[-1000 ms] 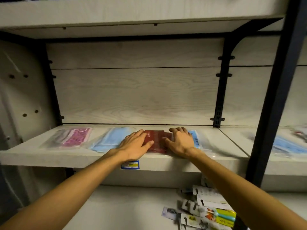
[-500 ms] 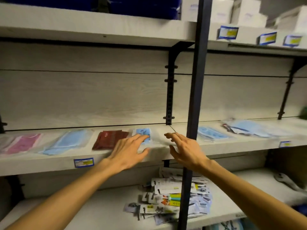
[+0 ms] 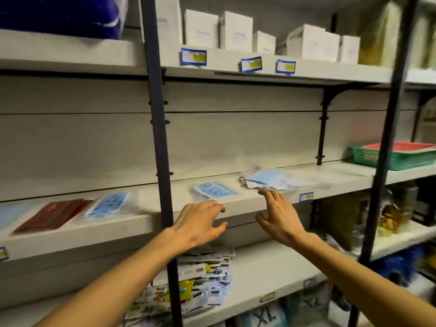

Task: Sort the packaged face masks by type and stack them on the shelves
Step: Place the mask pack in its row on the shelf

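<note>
1. Two hands reach toward the middle shelf (image 3: 236, 204); neither holds anything.
2. The left hand (image 3: 200, 223) hovers at the shelf's front edge, fingers spread and loosely bent, thumb apart, just in front of a flat pack of blue patterned masks (image 3: 214, 190).
3. The right hand (image 3: 277, 215) is stretched out with fingers nearly straight; its fingertips (image 3: 266, 191) are at the near edge of a loose, untidy pile of packaged masks (image 3: 271, 180), mostly pale blue. Blur hides whether they touch it.
4. Left of the black upright post (image 3: 160, 147), on the same shelf, a dark red mask pack (image 3: 53, 214) lies flat just beside another blue patterned pack (image 3: 108, 204). A pale blue pack (image 3: 10, 214) is cut off at the left border.
5. On the lower shelf (image 3: 266, 274), beneath the hands, lies a jumbled heap of small carded packets (image 3: 203, 277).
6. The top shelf (image 3: 70, 55) carries white boxes (image 3: 236, 31) and blue-and-yellow price labels (image 3: 193, 57) along its edge.
7. At far right, on the middle level, a red tray sits inside a green basket (image 3: 389, 159).
</note>
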